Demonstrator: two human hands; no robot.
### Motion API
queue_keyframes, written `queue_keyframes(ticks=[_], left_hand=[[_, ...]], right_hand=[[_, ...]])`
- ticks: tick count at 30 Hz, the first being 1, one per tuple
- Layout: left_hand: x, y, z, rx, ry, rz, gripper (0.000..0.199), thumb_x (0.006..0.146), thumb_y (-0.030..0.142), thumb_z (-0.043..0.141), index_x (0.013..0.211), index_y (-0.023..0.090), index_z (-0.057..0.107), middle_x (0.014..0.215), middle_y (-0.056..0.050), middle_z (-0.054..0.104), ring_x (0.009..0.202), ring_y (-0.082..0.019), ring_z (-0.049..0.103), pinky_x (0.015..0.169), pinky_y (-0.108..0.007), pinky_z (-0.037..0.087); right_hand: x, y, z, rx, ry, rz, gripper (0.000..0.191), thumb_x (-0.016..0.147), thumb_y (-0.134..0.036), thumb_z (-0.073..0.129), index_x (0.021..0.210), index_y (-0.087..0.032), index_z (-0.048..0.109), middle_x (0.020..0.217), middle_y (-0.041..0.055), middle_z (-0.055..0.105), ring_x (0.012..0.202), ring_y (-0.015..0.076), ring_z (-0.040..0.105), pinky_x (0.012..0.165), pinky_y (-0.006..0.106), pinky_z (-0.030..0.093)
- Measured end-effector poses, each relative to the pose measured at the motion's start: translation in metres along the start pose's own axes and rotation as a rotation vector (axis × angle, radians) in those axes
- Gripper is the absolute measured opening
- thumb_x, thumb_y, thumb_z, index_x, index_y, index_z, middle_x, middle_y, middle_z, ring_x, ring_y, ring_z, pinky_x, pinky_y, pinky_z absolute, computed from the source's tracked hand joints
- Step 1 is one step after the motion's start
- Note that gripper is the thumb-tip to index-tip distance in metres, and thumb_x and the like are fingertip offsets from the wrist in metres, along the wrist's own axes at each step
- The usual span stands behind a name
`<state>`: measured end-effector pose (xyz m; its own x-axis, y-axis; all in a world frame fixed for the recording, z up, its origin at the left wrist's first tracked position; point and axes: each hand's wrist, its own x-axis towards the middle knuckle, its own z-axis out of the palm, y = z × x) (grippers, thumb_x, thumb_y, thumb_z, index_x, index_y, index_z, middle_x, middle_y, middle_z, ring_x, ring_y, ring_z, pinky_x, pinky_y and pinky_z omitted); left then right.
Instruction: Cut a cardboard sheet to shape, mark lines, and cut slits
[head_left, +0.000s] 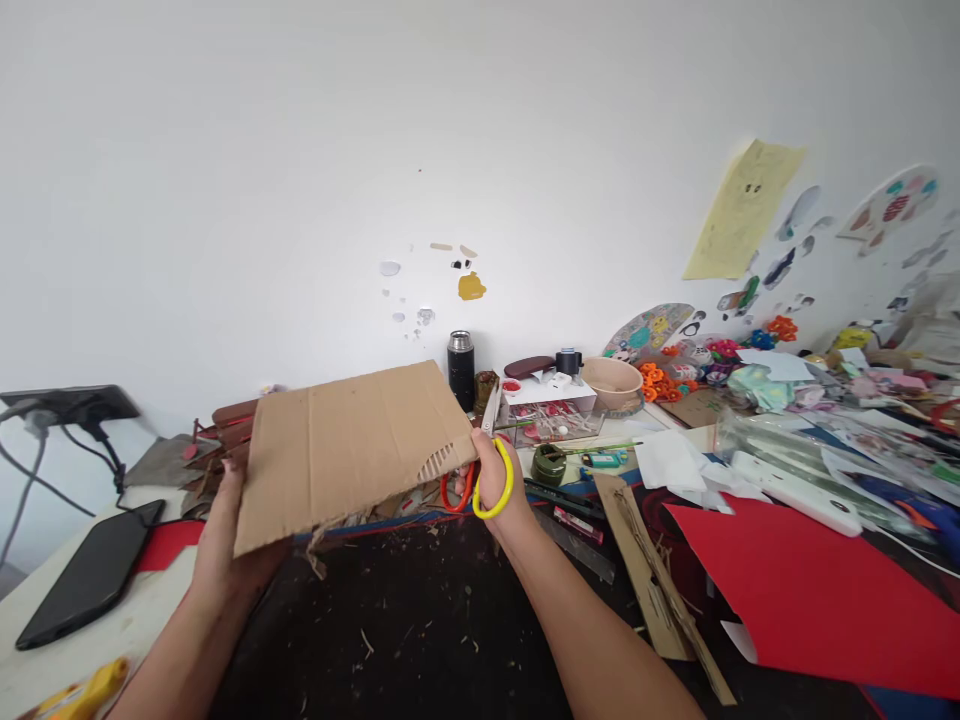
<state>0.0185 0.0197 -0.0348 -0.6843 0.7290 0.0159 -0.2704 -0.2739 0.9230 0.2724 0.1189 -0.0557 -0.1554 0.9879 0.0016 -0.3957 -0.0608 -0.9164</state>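
A flat, roughly rectangular piece of corrugated cardboard [352,445] is held up tilted above the dark work mat [390,630]. Near its lower right edge the top layer is torn, baring the ridges, and a torn strip hangs from the lower edge. My left hand [229,545] grips the left edge, thumb in front and fingers hidden behind. At the right corner, my right hand [501,490] pinches the board with the thumb and also carries scissors [495,512] with one yellow and one red handle loop; their blades are hidden.
A black phone [94,575] and a yellow tool [86,690] lie at the left. Behind the board stands a black thermos [461,372]. Cardboard strips [652,575], a red sheet [817,590] and a white glue gun-like object [799,495] lie at the right among craft clutter.
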Motion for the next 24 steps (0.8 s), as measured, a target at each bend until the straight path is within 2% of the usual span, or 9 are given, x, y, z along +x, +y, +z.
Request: queue_keyframes(ticks=[3,6,7,9,13,16,18,21,24], left_hand=[[-0.009,0.003,0.013,-0.114,-0.126,-0.050,0.070,0.071,0.089,0.080,0.108,0.030,0.081,0.112,-0.007,0.085,0.124,-0.039,0.072,0.091,-0.048,0.066],[-0.015,-0.003,0.015,-0.101,-0.318,-0.095,0.086,0.050,0.095,0.086,0.101,0.025,0.083,0.114,-0.016,0.084,0.124,-0.046,0.072,0.096,-0.056,0.064],[-0.017,-0.006,0.015,-0.099,-0.377,-0.107,0.088,0.045,0.093,0.089,0.100,0.023,0.083,0.114,-0.019,0.083,0.123,-0.047,0.073,0.099,-0.057,0.063],[-0.019,-0.012,0.014,-0.109,-0.435,-0.110,0.084,0.046,0.080,0.098,0.102,0.021,0.082,0.113,-0.021,0.083,0.120,-0.046,0.075,0.104,-0.059,0.060],[-0.022,-0.020,0.016,-0.146,-0.393,-0.071,0.058,0.060,0.052,0.104,0.103,0.021,0.080,0.099,-0.017,0.083,0.111,-0.042,0.079,0.104,-0.061,0.060],[-0.022,-0.020,0.017,-0.155,-0.354,-0.060,0.045,0.064,0.051,0.102,0.087,0.021,0.078,0.086,-0.014,0.081,0.101,-0.038,0.080,0.098,-0.059,0.063],[-0.021,-0.021,0.016,-0.141,-0.326,-0.050,0.043,0.065,0.052,0.101,0.074,0.021,0.072,0.073,-0.009,0.075,0.085,-0.033,0.079,0.091,-0.055,0.066],[-0.017,-0.022,0.014,-0.114,-0.267,-0.009,0.052,0.066,0.052,0.099,0.054,0.023,0.058,0.054,-0.001,0.057,0.062,-0.022,0.067,0.079,-0.050,0.069],[-0.014,-0.024,0.013,-0.112,-0.181,0.021,0.056,0.065,0.049,0.099,0.050,0.024,0.051,0.048,0.001,0.049,0.057,-0.020,0.061,0.072,-0.044,0.068]], right_hand=[[0.001,0.001,0.001,0.052,0.131,-0.019,0.050,0.086,-0.071,0.069,0.077,-0.024,0.052,0.050,-0.0030,0.055,0.034,0.0139,0.049,0.034,0.026,0.040],[-0.001,-0.002,0.001,0.044,0.164,-0.043,0.052,0.086,-0.073,0.069,0.079,-0.025,0.051,0.051,-0.0027,0.056,0.035,0.0145,0.050,0.034,0.026,0.037],[-0.002,-0.003,0.001,0.034,0.160,-0.049,0.054,0.085,-0.075,0.069,0.079,-0.025,0.051,0.051,-0.0031,0.055,0.035,0.0147,0.050,0.034,0.026,0.037],[-0.006,-0.004,0.002,0.012,0.138,-0.053,0.056,0.082,-0.078,0.071,0.080,-0.025,0.051,0.052,-0.0037,0.055,0.035,0.0149,0.050,0.035,0.027,0.038],[-0.013,-0.002,0.006,-0.055,0.068,-0.015,0.058,0.078,-0.080,0.072,0.083,-0.026,0.053,0.053,-0.0033,0.056,0.037,0.0161,0.050,0.036,0.029,0.038],[-0.018,0.003,0.009,-0.119,-0.006,0.015,0.059,0.080,-0.082,0.070,0.086,-0.026,0.052,0.054,-0.0039,0.056,0.038,0.0171,0.051,0.037,0.030,0.040],[-0.023,0.007,0.012,-0.169,-0.057,0.016,0.058,0.082,-0.081,0.069,0.087,-0.026,0.051,0.054,-0.0049,0.055,0.037,0.0166,0.050,0.038,0.030,0.042],[-0.032,0.011,0.017,-0.250,-0.134,0.010,0.054,0.086,-0.077,0.068,0.088,-0.026,0.050,0.053,-0.0066,0.055,0.036,0.0148,0.050,0.038,0.028,0.044],[-0.041,0.013,0.021,-0.312,-0.218,-0.011,0.050,0.090,-0.072,0.067,0.088,-0.025,0.050,0.053,-0.0073,0.054,0.036,0.0130,0.051,0.038,0.024,0.044]])
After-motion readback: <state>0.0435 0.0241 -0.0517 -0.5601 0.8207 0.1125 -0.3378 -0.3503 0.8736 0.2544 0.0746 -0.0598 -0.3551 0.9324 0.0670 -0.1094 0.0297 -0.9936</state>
